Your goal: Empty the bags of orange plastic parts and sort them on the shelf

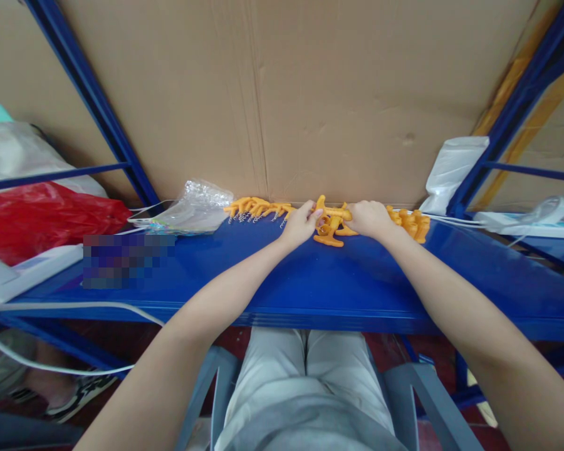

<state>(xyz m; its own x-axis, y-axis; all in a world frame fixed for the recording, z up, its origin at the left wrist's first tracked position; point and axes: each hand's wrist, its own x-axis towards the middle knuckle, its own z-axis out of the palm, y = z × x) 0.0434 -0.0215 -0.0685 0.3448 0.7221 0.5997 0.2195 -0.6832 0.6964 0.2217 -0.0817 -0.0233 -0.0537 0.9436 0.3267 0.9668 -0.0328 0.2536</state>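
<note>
Near the back of the blue table, my left hand (301, 224) is closed at the left end of a cluster of orange corkscrew parts (328, 225), thumb pressed against it. From the right, my right hand (370, 219) curls around the other end of an orange piece in that cluster. My fingers partly cover how these parts fit together. To the left of my left hand lies a row of orange corkscrew handles (254, 207) with metal spirals pointing toward me. Several orange corkscrew bodies (411, 224) stand beside my right hand.
Clear plastic bags (195, 207) lie at the table's back left, by a pixelated patch. A red bag (51, 216) and white boxes are farther left. A white pouch (454, 172) leans at the right post. Cardboard (333, 94) backs the table; a white cable (75, 305) crosses its front left.
</note>
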